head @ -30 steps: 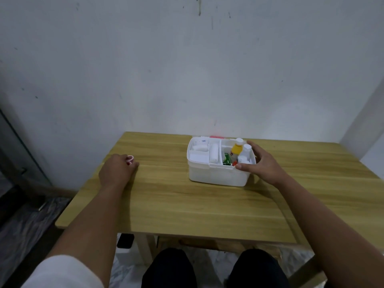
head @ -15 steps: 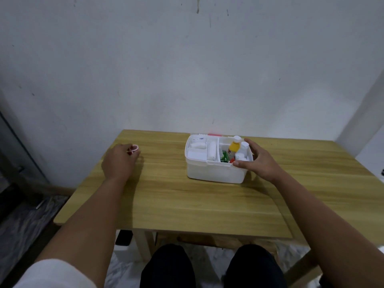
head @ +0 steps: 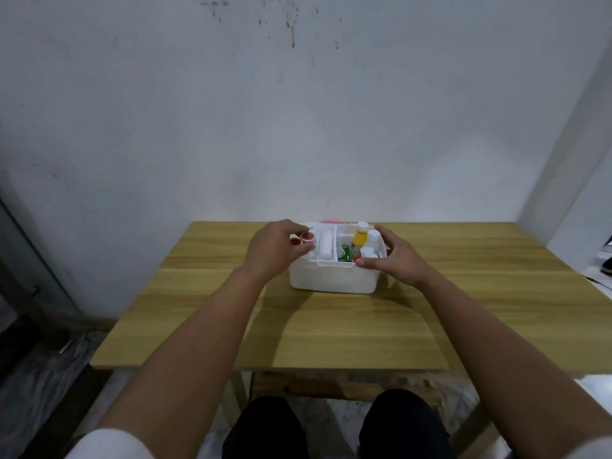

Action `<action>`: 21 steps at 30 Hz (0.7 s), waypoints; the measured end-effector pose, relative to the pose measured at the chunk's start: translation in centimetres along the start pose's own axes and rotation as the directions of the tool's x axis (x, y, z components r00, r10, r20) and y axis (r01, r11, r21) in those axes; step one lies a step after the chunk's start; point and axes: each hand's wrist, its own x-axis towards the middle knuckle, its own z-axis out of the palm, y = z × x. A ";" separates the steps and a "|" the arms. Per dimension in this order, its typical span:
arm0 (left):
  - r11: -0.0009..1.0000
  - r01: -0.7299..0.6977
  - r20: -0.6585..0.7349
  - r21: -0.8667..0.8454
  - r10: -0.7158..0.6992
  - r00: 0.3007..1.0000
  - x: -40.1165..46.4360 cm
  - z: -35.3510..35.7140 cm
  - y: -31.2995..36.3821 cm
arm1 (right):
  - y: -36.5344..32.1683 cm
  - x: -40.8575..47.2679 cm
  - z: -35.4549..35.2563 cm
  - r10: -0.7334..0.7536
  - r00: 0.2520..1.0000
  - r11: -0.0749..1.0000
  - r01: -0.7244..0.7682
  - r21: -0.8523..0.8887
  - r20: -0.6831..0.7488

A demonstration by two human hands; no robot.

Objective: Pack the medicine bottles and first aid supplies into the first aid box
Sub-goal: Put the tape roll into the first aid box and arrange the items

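Left hand (head: 275, 250) pinches a small red-and-white item (head: 303, 239) over the box's (head: 331, 278) left tray; right hand (head: 395, 261) grips the box's right rim beside the bottles (head: 364, 240). We should steady the box and lower the item flat into a free tray slot
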 end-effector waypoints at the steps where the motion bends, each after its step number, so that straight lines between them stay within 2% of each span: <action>1: 1.000 0.023 0.013 -0.001 -0.023 1.000 -0.1 0.4 0.0 | 0.0 0.0 0.0 -0.001 1.000 1.000 0.001 -0.001 -0.002; 4: 0.995 0.093 0.048 -0.046 -0.090 0.995 -0.2 1.3 0.1 | 0.2 0.0 0.0 -0.013 1.000 1.000 0.013 -0.010 -0.002; 11: 0.990 0.140 0.084 -0.030 -0.137 0.987 0.5 1.4 -0.3 | 0.1 0.0 0.0 -0.028 1.000 1.000 0.028 0.000 0.003; 21: 0.978 0.109 0.103 -0.176 -0.092 0.990 -0.3 -0.2 -0.6 | 0.1 -0.1 0.0 -0.006 1.000 1.000 0.005 0.021 0.016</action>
